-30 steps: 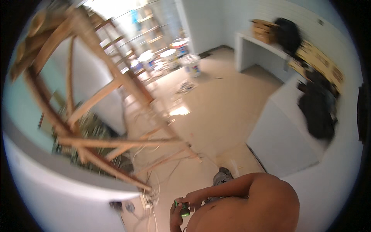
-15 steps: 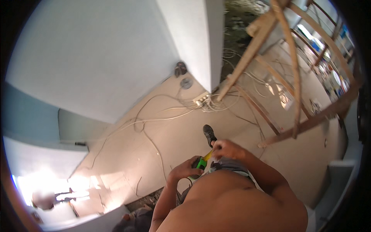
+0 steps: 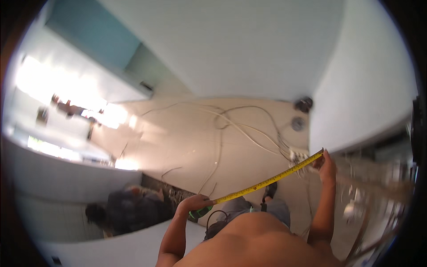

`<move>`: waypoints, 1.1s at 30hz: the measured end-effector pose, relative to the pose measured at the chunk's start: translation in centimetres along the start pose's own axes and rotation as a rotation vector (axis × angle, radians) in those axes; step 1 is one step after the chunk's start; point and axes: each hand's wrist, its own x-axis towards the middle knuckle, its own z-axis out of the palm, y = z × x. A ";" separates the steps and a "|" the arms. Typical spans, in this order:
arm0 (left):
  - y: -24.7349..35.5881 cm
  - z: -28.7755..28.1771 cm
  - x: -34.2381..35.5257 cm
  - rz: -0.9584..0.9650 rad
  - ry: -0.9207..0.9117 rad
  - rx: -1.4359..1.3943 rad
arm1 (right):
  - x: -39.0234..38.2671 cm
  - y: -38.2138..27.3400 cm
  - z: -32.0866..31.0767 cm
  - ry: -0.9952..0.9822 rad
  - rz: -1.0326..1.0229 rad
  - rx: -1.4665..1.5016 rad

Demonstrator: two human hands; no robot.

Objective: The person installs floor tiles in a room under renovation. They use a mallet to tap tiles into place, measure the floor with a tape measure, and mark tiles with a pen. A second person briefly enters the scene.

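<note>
A yellow measuring tape blade (image 3: 267,181) stretches between my two hands, rising to the right. My left hand (image 3: 195,203) is closed round the green tape measure case (image 3: 200,212), mostly hidden under the fingers. At the other end, my right hand (image 3: 325,165) grips the blade's tip between its fingers. The blade hangs over the floor in front of my body, with my shoe (image 3: 270,190) showing just below it.
White cables (image 3: 242,129) run over the tiled floor to a power strip (image 3: 297,156). A dark round object (image 3: 304,104) and a small disc (image 3: 297,123) lie by the wall corner. Another person (image 3: 133,209) crouches at lower left. Blurred wooden framing (image 3: 378,187) stands at right.
My right hand has pulled the blade far out to the right; before, only a short piece showed. The view has turned left, bringing the crouching person in.
</note>
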 end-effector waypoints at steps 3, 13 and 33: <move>-0.4 -1.6 -2.8 -0.177 0.106 -0.107 | 5.0 3.1 6.8 -0.250 0.165 -0.207; -16.7 0.1 -4.1 -0.577 0.422 -0.938 | 12.5 19.5 30.4 -0.943 -0.196 -1.569; -35.0 -25.3 3.1 -0.723 0.552 -1.267 | 32.0 36.3 70.0 -1.310 -0.152 -1.681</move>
